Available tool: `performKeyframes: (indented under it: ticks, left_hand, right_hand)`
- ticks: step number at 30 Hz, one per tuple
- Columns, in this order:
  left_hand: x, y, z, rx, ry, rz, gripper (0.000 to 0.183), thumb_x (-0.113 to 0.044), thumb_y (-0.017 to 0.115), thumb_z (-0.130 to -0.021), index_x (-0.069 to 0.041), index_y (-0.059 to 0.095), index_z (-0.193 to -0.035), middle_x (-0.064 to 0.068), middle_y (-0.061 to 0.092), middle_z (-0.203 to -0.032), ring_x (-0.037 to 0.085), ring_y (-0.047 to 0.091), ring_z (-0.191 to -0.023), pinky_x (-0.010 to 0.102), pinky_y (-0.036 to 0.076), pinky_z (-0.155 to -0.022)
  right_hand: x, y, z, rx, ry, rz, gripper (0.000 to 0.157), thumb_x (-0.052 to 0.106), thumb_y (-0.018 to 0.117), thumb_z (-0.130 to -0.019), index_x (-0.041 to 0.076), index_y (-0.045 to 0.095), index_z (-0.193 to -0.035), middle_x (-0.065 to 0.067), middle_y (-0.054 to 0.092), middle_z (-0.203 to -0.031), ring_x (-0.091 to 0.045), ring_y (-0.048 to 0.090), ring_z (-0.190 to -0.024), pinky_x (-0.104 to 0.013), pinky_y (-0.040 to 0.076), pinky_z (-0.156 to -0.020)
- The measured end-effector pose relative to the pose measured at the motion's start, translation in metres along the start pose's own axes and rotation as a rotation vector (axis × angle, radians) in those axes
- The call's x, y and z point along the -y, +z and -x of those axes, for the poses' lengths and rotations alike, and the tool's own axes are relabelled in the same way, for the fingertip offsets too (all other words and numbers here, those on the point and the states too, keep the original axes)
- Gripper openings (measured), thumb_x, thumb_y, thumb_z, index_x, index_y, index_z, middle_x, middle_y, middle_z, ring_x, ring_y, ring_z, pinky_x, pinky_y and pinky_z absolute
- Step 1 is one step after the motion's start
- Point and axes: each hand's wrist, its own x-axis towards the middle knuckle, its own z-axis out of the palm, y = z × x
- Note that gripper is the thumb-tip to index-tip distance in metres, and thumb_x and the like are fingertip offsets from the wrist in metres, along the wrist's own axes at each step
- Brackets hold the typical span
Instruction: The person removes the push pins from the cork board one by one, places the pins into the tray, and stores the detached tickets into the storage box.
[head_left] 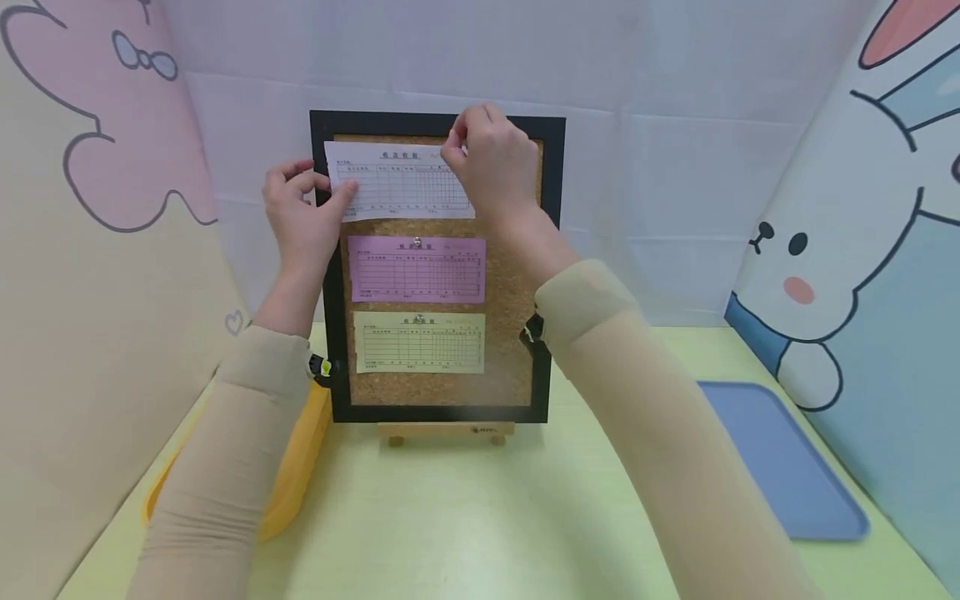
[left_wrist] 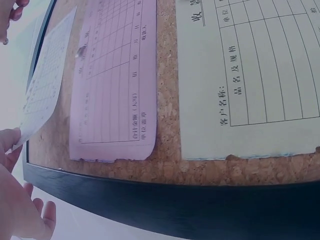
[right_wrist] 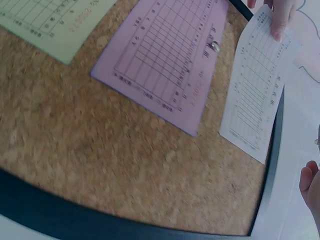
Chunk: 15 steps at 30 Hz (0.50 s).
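In the head view, my left hand (head_left: 303, 208) pinches the left edge of a white receipt slip (head_left: 390, 179), thumb in front. The slip lies over the top of a black-framed cork board (head_left: 510, 358); in the left wrist view it stands off the cork, bowed. My right hand (head_left: 498, 162) is raised by the slip's upper right part, fingers curled, pinching a small shiny push pin (left_wrist: 5, 41) away from the paper. Below, a pink slip (head_left: 417, 269) is held by a push pin (head_left: 417, 242) at its top, and a yellow slip (head_left: 420, 343) by another pin (head_left: 419, 318).
The board stands on a small wooden easel (head_left: 446, 430) on the pale green table (head_left: 450, 517). A yellow tray (head_left: 300, 467) lies at the left, partly behind my left sleeve. At the right is a blue tray (head_left: 795, 467). Cartoon-printed cloth walls surround the table.
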Motion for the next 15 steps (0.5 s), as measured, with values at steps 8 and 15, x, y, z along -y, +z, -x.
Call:
performKeyframes:
  ticks: [8, 15]
  left_hand:
    - [-0.011, -0.008, 0.001, -0.013, 0.106, -0.038, 0.038, -0.033, 0.073, -0.082, 0.004, 0.067, -0.085, -0.007, 0.055, -0.083, 0.007, 0.048, -0.088, 0.020, 0.033, -0.077]
    - [-0.025, -0.017, 0.003, 0.003, 0.055, 0.008, 0.039, -0.042, 0.074, -0.078, -0.004, 0.070, -0.085, -0.012, 0.058, -0.070, 0.005, 0.052, -0.070, 0.018, 0.038, -0.065]
  right_hand:
    - [-0.009, -0.034, 0.003, -0.020, -0.001, -0.010, 0.019, 0.014, 0.047, -0.091, 0.004, 0.063, -0.090, -0.008, 0.062, -0.086, -0.018, 0.054, -0.067, -0.030, 0.040, -0.058]
    - [-0.030, -0.060, 0.009, -0.118, -0.024, -0.020, 0.016, 0.011, 0.051, -0.086, 0.001, 0.064, -0.085, -0.010, 0.060, -0.079, -0.022, 0.055, -0.064, -0.035, 0.040, -0.057]
